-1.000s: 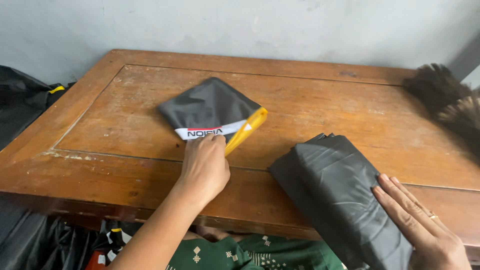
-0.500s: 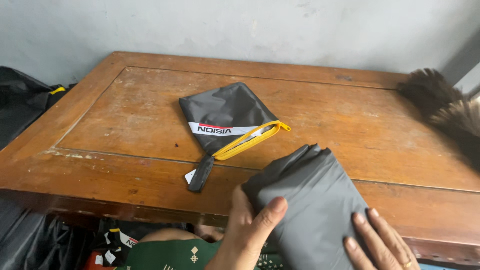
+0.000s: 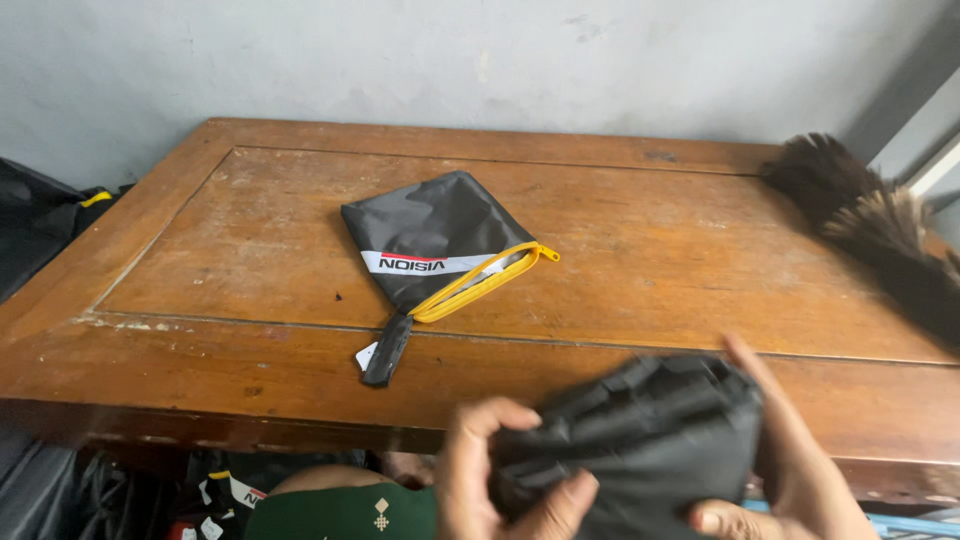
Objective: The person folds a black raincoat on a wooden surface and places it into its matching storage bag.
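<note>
Wooden and brown, the desk (image 3: 640, 240) fills most of the view, and much of its top is bare, so there is lots of room to put things down. Its near edge runs just under the hands, and a grey wall stands close behind its far edge.

Next in size is the folded black cloth (image 3: 640, 440). It is held up at the near edge of the desk, half over the drop. The left hand (image 3: 500, 480) pinches its left side, thumb on top. The right hand (image 3: 790, 470) has its fingers pressed on the right side and the bottom. I think the slick cloth could slip, fall open, or drop off the edge to the floor, because nothing is under most of it.

A brown feather duster (image 3: 870, 220) lies at the far right, well apart.

The small black pouch (image 3: 435, 240) lies flat near the middle. Its yellow zipper (image 3: 480, 283) gapes open. Its little strap (image 3: 385, 350) points at the near edge, and a sleeve could catch it.
</note>
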